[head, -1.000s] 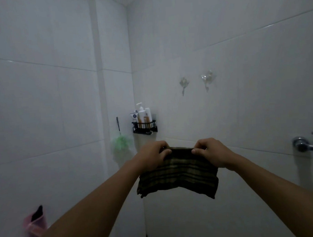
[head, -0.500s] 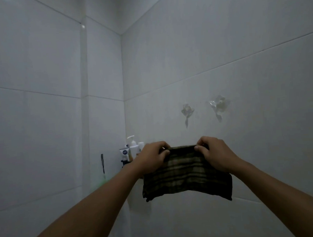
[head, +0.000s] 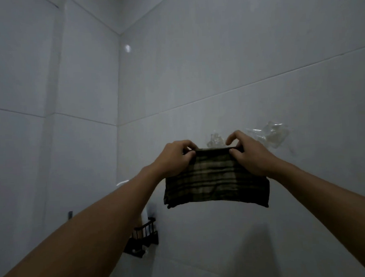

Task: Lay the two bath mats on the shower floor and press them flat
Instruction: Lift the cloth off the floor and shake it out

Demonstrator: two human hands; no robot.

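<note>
Bath mat [head: 215, 179], dark and striped, hangs folded from pinching fingers [head: 190, 153]: the left hand [head: 174, 159] and right hand [head: 250, 156] grip its top edge, raised before the tiled wall [head: 236, 52], just below two clear hooks [head: 269, 134]; a black rack [head: 143, 238] sits lower left.

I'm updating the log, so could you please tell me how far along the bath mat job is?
Nothing looks done: no mat on the floor is in view. In hand: the left hand and right hand pinch the top edge of one dark striped cloth, held up by the clear wall hooks. Left: laying and pressing both.
</note>
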